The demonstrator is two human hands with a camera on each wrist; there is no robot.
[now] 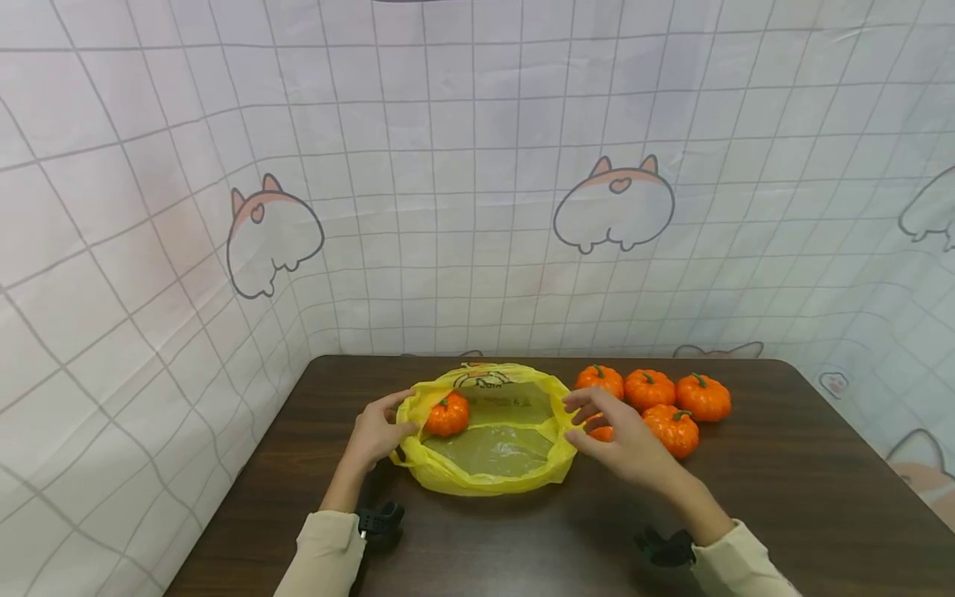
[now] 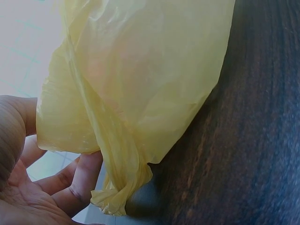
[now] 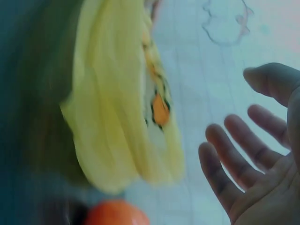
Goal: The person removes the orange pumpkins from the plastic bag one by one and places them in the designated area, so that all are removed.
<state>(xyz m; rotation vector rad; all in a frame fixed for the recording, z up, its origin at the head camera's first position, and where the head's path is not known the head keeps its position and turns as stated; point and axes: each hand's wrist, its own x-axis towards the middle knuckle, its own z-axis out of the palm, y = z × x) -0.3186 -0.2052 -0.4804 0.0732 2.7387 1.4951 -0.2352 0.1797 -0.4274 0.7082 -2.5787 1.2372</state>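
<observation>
A yellow plastic bag [image 1: 488, 485] stands on the table with its mouth spread wide and one small orange pumpkin [image 1: 447, 414] inside, at its left. My left hand [image 1: 376, 433] pinches the bag's left rim; in the left wrist view the thumb and fingers lie on either side of the thin plastic [image 2: 70, 126]. Beside the bag's right rim is my right hand [image 1: 622, 439], fingers spread. The right wrist view shows that hand [image 3: 262, 173] apart from the bag [image 3: 110, 103], holding nothing. Several more orange pumpkins [image 1: 650, 390] lie just beyond it.
The dark wooden table [image 1: 500, 547] reaches back to a white grid-patterned curtain [image 1: 448, 249] with cartoon animal prints. The pumpkins cluster at the bag's right, one partly hidden by the right hand. Black bands [image 1: 382, 520] circle both wrists.
</observation>
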